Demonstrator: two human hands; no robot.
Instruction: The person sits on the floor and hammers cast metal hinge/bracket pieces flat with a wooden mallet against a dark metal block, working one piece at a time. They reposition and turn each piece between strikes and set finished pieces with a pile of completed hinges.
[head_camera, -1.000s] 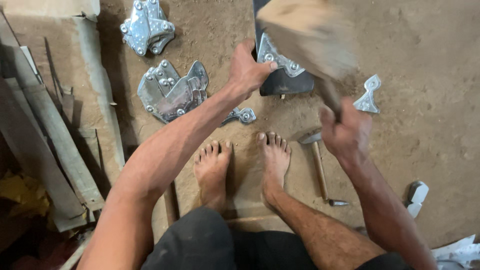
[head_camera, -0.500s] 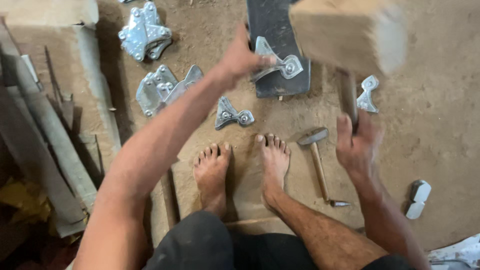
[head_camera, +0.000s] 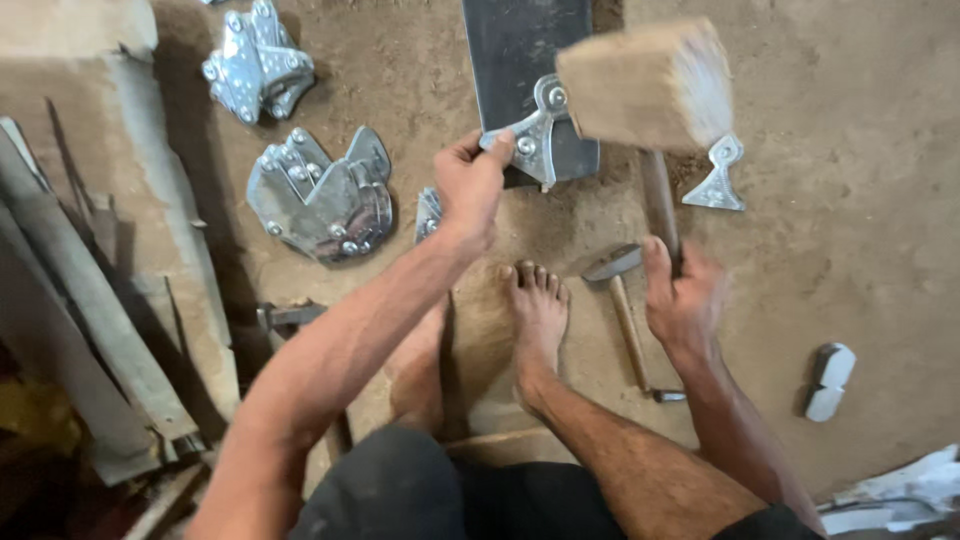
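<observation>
My left hand (head_camera: 470, 180) pinches a shiny riveted metal bracket (head_camera: 535, 135) that rests on a dark steel plate (head_camera: 515, 45) on the dirt floor. In my right hand (head_camera: 682, 300) is the handle of a wooden mallet (head_camera: 645, 85), whose big block head hangs just above and to the right of the bracket. My bare feet (head_camera: 535, 320) stand on the ground below the plate.
A small steel hammer (head_camera: 625, 310) lies beside my right foot. Two piles of shiny brackets (head_camera: 320, 195) lie to the left, another single bracket (head_camera: 720, 180) to the right. A small metal piece (head_camera: 828, 380) lies at lower right. Timber planks (head_camera: 90, 300) lean along the left edge.
The mallet head has come down from its raised position toward the bracket. My left hand has shifted its hold on the bracket, and the view has tilted.
</observation>
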